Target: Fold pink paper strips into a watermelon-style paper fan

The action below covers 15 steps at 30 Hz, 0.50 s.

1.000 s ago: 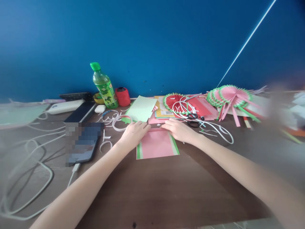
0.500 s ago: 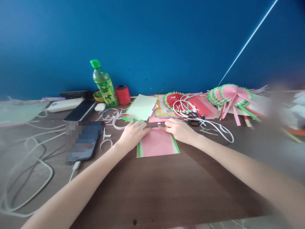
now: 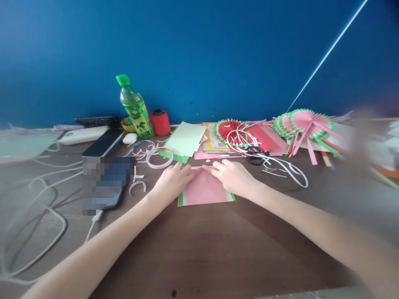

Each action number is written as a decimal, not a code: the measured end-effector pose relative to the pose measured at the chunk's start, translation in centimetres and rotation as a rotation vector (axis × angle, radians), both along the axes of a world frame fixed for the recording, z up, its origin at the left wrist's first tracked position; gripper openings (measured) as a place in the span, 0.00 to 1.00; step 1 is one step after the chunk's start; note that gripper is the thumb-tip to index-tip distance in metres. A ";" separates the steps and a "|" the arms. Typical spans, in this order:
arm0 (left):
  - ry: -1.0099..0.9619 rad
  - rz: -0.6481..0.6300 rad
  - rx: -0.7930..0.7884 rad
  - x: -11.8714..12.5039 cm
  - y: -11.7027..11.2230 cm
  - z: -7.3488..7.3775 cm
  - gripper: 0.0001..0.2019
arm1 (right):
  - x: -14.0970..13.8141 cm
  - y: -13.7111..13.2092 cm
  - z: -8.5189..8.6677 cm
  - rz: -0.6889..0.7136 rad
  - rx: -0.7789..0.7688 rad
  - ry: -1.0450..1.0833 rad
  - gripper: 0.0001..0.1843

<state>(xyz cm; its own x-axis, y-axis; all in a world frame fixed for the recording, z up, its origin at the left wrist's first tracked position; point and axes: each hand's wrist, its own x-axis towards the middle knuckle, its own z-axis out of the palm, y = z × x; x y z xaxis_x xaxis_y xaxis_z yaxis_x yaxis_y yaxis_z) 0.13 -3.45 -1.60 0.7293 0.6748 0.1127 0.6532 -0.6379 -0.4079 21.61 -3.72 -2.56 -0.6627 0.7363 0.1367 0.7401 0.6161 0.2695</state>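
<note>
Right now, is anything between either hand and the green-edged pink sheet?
Nothing visible: the left hand and right hand both touch the pink sheet near its far edge. A white scrap lies just beyond that edge.

From afar I saw pink paper (image 3: 205, 192) striped green along its sides at 6 o'clock, green-rimmed pink fans (image 3: 309, 121) at 3, blue wall (image 3: 199, 54) at 12.

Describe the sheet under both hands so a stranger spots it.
Below the blue wall, on the brown table, the left hand and right hand touch the pink sheet. Green and whitish side bands distinguish it from the pale green sheet behind.
</note>
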 end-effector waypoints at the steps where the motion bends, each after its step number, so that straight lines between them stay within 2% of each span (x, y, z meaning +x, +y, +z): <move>1: 0.000 0.007 -0.004 0.0 0.0 0.0 0.24 | -0.2 0.1 0.1 0.004 0.002 0.003 0.31; 5: 0.000 0.028 -0.016 -0.2 0.4 -0.3 0.25 | -0.2 0.4 -0.2 0.038 0.034 0.043 0.24; 9: -0.053 0.043 -0.009 -0.3 0.4 -0.8 0.24 | 0.1 0.7 -0.8 0.063 0.058 0.088 0.25; 15: -0.133 0.051 0.027 -0.2 0.6 -1.0 0.19 | 0.0 1.3 -1.3 0.020 0.121 0.227 0.18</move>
